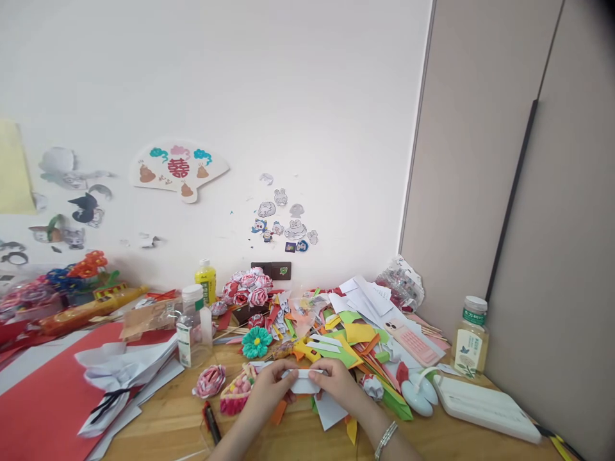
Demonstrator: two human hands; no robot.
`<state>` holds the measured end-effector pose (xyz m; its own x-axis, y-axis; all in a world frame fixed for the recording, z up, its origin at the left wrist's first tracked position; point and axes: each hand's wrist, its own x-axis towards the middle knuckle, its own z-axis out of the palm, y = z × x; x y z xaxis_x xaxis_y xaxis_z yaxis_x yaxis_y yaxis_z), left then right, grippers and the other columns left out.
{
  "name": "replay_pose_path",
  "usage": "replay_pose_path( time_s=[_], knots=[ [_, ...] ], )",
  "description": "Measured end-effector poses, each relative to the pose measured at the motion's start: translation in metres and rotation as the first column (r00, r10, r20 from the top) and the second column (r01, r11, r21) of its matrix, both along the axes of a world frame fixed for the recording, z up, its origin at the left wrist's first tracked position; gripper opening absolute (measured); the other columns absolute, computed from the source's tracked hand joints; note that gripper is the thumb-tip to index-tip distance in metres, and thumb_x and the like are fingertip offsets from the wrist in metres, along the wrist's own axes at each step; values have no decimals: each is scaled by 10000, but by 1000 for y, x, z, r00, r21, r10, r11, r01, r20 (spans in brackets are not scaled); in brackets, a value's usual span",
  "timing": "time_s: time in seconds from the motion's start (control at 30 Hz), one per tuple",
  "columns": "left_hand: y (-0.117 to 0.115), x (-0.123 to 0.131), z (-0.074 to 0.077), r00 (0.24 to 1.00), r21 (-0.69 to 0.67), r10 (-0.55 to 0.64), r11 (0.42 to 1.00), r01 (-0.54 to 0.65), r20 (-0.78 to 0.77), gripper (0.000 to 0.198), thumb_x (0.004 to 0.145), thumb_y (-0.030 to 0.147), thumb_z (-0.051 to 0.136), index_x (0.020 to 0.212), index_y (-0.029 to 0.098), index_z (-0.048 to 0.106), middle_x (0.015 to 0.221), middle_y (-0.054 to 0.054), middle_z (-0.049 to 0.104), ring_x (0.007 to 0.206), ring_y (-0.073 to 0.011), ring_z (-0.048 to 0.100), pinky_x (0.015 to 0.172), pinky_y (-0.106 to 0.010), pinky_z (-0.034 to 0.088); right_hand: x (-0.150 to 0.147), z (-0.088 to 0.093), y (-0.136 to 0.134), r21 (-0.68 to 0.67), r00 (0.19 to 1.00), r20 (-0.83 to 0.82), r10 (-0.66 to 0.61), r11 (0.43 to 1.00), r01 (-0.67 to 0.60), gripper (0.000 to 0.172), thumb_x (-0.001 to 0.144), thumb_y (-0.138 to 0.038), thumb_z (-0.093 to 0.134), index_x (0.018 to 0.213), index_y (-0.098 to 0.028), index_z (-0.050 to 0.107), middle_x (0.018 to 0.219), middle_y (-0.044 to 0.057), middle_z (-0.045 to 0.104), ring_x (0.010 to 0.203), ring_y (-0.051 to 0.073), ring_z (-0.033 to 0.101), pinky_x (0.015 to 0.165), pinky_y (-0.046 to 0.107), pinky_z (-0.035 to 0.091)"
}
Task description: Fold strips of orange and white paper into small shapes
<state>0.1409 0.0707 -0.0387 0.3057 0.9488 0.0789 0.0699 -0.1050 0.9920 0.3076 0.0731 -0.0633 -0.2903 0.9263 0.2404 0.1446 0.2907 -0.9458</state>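
Note:
Both my hands meet low in the middle of the view over a wooden table [182, 426]. My left hand [273, 383] and my right hand [339, 384] pinch the two ends of a small folded piece of white paper [302, 380], fingers closed on it. A bracelet sits on my right wrist [385, 439]. Under and behind the hands lies a heap of coloured paper scraps [353, 342]. A yellow glue gun [303, 349] lies just behind the paper.
Red paper sheets [43, 397] and white sheets lie at left. A clear bottle [193, 325], a yellow bottle [205, 280], paper roses [250, 288], a teal paper flower [256, 341], a drink bottle [469, 336], a white box [485, 403] and a black pen [211, 422] stand around.

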Motion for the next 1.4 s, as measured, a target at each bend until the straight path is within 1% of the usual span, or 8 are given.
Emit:
replay_pose_path(
  time_s=[0.13,0.27,0.47,0.73,0.9,1.1,1.3,1.4],
  knots=[
    [1,0,-1,1000,-19,-9,1000,9,12,359,561,472,575,684,140,516,448,39,555,368,-112,510,405,-232,409,0,-1,1,-32,1000,-22,2,999,-3,331,699,-434,537,739,-110,596,560,-2,522,430,84,477,423,195,381],
    [0,0,-1,1000,-32,-5,999,6,17,388,548,492,585,700,140,529,456,34,565,374,-116,515,413,-235,410,1,1,-1,-71,999,-46,20,997,-23,343,692,-451,537,728,-114,590,557,0,531,443,91,478,437,206,389],
    [-1,0,0,1000,-28,-6,1000,6,7,383,557,496,583,691,140,537,476,31,568,379,-111,516,418,-232,415,3,7,-7,-76,996,-77,42,996,-47,333,685,-453,544,711,-124,587,584,3,536,476,96,483,458,209,395],
    [-6,1,6,999,43,-14,999,15,-30,357,582,478,567,676,133,559,535,17,579,412,-109,516,432,-232,422,3,7,-7,-66,996,-72,46,997,-51,349,692,-464,529,734,-126,601,601,4,511,519,106,472,458,209,387],
    [-5,2,5,999,22,-28,999,29,-29,367,571,491,569,659,135,552,478,33,552,379,-107,505,415,-228,403,3,9,-6,16,1000,-4,-12,1000,12,344,687,-459,537,687,-121,602,593,-4,496,538,98,439,475,196,348],
    [-6,3,5,999,-1,-23,1000,23,-23,408,545,526,573,643,131,550,487,26,554,393,-117,516,425,-242,418,4,10,-6,45,1000,17,-12,999,11,329,698,-446,530,655,-125,590,565,-12,479,529,92,412,478,186,316],
    [-7,4,4,999,26,-19,999,20,-32,390,564,522,564,643,141,534,487,35,540,395,-112,514,420,-229,416,3,12,-7,107,998,52,-32,994,27,301,709,-414,528,621,-132,587,552,-17,463,542,97,405,489,188,305],
    [-10,5,6,995,69,4,998,2,-96,385,573,519,558,659,145,545,522,32,542,410,-103,497,413,-217,406,1,11,-7,132,997,66,-43,991,34,299,712,-408,527,610,-134,589,550,-18,467,545,99,405,501,194,312]
  ],
)
